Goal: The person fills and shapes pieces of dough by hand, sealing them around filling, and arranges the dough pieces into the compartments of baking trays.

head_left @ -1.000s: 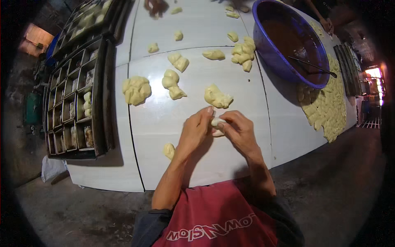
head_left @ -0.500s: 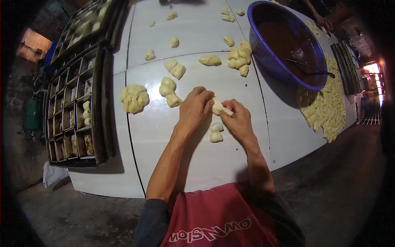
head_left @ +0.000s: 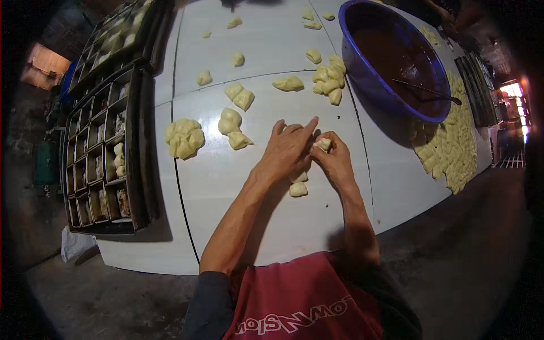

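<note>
Still | both hands pinch dough piece | two shaped pieces lie below, as before

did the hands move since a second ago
Yes. Both hands moved away from the person's body across the white table, past the small dough piece now near the wrists.
</note>
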`<state>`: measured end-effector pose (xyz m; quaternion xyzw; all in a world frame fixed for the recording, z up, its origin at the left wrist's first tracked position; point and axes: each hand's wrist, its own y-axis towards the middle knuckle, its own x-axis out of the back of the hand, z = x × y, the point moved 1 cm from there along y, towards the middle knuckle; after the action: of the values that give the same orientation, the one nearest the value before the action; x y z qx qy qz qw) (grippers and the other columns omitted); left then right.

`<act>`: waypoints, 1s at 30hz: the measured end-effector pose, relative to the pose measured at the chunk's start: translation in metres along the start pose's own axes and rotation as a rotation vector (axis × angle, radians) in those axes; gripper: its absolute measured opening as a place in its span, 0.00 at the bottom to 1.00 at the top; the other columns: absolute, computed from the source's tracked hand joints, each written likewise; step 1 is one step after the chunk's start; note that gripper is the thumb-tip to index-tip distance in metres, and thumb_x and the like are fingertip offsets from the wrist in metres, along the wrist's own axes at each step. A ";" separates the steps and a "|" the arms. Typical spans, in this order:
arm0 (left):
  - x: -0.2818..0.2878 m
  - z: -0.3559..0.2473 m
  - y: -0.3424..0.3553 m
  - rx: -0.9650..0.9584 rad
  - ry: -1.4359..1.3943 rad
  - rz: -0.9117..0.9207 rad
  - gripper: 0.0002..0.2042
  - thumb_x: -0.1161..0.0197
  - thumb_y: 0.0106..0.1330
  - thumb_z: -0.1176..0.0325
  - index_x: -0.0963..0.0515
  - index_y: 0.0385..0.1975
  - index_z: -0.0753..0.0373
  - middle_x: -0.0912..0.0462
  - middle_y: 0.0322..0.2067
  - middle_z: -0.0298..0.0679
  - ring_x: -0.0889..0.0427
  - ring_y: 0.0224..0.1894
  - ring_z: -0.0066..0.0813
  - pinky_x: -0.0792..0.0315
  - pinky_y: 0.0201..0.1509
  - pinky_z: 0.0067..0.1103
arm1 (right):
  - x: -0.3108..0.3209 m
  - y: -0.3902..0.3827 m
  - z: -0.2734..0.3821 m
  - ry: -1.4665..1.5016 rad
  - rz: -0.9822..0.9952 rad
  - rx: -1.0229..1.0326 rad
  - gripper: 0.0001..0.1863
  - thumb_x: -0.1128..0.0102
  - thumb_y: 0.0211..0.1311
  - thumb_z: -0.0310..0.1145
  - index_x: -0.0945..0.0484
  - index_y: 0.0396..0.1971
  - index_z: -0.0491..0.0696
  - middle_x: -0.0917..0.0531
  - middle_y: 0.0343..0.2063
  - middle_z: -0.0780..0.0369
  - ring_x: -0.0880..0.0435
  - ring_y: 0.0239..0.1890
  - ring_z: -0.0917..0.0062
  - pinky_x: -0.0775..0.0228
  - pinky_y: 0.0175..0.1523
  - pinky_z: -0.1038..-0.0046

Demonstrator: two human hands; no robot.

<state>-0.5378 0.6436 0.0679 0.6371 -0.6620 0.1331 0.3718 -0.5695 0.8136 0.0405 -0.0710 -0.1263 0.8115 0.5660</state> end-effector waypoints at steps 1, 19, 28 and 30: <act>-0.002 -0.002 0.005 0.029 0.086 0.117 0.25 0.34 0.53 0.69 0.25 0.54 0.58 0.18 0.42 0.43 0.23 0.53 0.42 0.42 0.67 0.47 | 0.002 -0.002 0.005 -0.049 -0.037 -0.013 0.11 0.37 0.58 0.19 0.27 0.40 0.42 0.23 0.33 0.66 0.22 0.36 0.84 0.22 0.42 0.82; -0.024 0.004 -0.007 0.124 0.360 0.165 0.29 0.38 0.65 0.58 0.35 0.66 0.56 0.34 0.64 0.44 0.38 0.68 0.46 0.54 0.70 0.58 | 0.047 -0.062 0.058 0.582 0.040 0.010 0.18 0.39 0.55 0.30 0.23 0.47 0.43 0.19 0.38 0.64 0.20 0.40 0.80 0.28 0.46 0.78; 0.013 -0.075 0.018 0.456 -0.768 0.367 0.26 0.31 0.61 0.60 0.25 0.58 0.66 0.16 0.47 0.43 0.19 0.49 0.28 0.26 0.51 0.26 | 0.046 -0.063 0.047 0.386 0.054 -0.010 0.14 0.39 0.65 0.28 0.23 0.49 0.43 0.17 0.38 0.64 0.18 0.36 0.85 0.23 0.36 0.81; 0.008 -0.071 0.015 0.472 -0.647 0.303 0.21 0.33 0.64 0.64 0.23 0.55 0.66 0.14 0.42 0.40 0.17 0.44 0.25 0.26 0.50 0.24 | 0.048 -0.062 0.047 0.195 -0.040 -0.015 0.12 0.37 0.63 0.29 0.21 0.45 0.44 0.17 0.39 0.64 0.18 0.37 0.84 0.23 0.36 0.81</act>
<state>-0.5285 0.6861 0.1268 0.6092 -0.7820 0.1271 -0.0348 -0.5423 0.8735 0.1047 -0.1514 -0.0779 0.7885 0.5910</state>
